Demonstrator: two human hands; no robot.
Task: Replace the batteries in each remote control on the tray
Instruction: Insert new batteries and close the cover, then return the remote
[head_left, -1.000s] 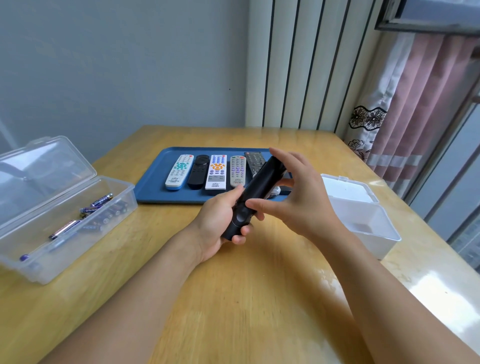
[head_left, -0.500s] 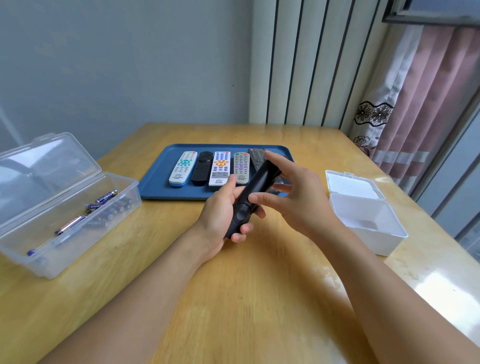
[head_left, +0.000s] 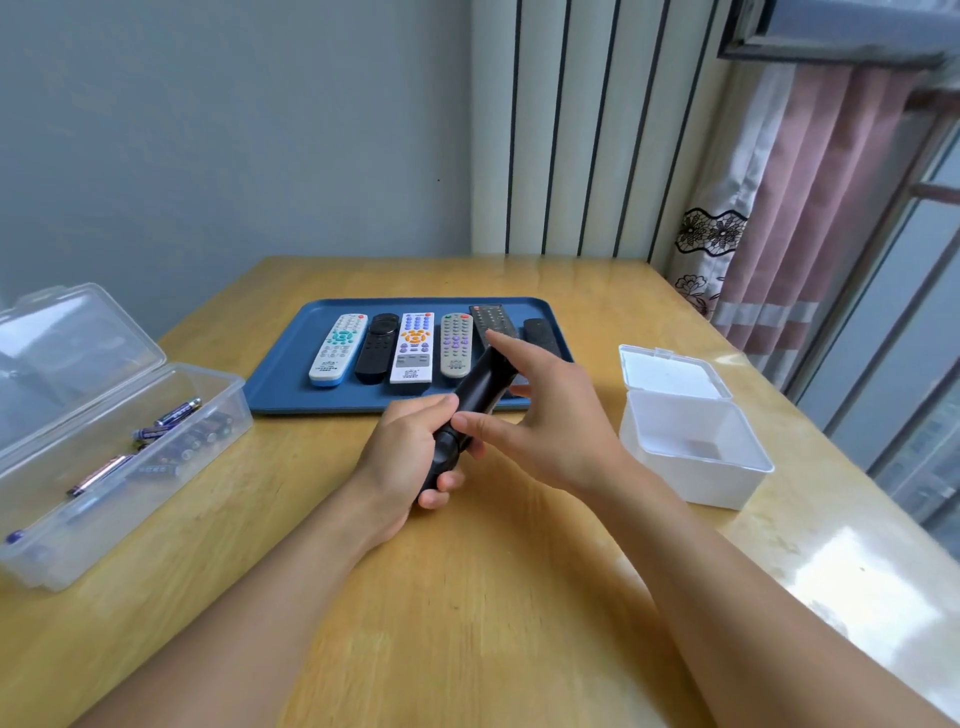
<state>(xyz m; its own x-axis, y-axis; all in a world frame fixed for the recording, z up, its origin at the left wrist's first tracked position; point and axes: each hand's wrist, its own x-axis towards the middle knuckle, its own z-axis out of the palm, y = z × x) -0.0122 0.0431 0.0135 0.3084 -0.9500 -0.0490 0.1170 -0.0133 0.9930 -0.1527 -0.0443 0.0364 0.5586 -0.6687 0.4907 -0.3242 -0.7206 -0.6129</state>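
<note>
- The clear plastic box (head_left: 119, 436) stood at the left of the wooden table (head_left: 467, 597), lid hinged back, with loose cylindrical batteries (head_left: 179, 434) lying along its floor; nothing there had moved over the last second.
- The blue tray (head_left: 283, 376), smooth with a low rounded rim, held six flat remotes in a row: a white one with teal keys (head_left: 338, 349), a black one (head_left: 377, 348), a white one with orange keys (head_left: 413, 347), a grey one (head_left: 457, 344), a dark one (head_left: 491, 323) and a black textured one (head_left: 540, 335).
- The left hand (head_left: 402, 457) gripped the lower end of a slim, matte black remote (head_left: 475, 397), held above the table just in front of the tray, tilted away.
- The right hand (head_left: 545, 421) had crept a little along the remote: thumb (head_left: 470, 423) pressed on its side, forefinger laid straight along the upper part, other fingers loose. I judged it was working the battery cover, which did not look off yet.
- The small white box (head_left: 691, 436), matte and square, sat open at the right, apparently empty.
</note>
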